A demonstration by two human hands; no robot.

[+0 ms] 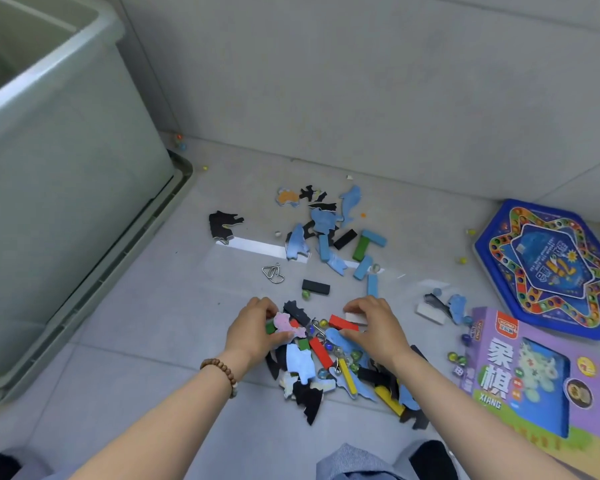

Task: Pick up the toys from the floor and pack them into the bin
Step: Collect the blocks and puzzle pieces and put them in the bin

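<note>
- Grey-green plastic bin (66,202) far left, open top, standing on the floor tiles by the wall, well apart from the toys.
- Left hand (253,329), bead bracelet (222,370) on the wrist: fingers curled over and thumb under a pink puzzle piece (284,322), gripping it at the left edge of the heap. Green block just beside the fingertips; can't tell if it's in the grip.
- Wire puzzle (273,273) loose on the floor beyond that hand.
- Toy heap (326,362) between the 2 hands, on the floor: flat animal cut-outs, red, yellow and black blocks, marbles, another bent-wire piece.
- Second scatter (329,230) further out near the wall: blue, black and green blocks, more cut-outs.
- Right hand (378,329): fingers curled, tips on a white block (355,318), thumb on the near side of a red block (342,323), both pinched between.
- Marbles (456,357) loose beside the box.
- Blue hexagonal game board (548,268) flat on the floor, far right.
- Purple game box (534,375) lying near it, closer to the person.
</note>
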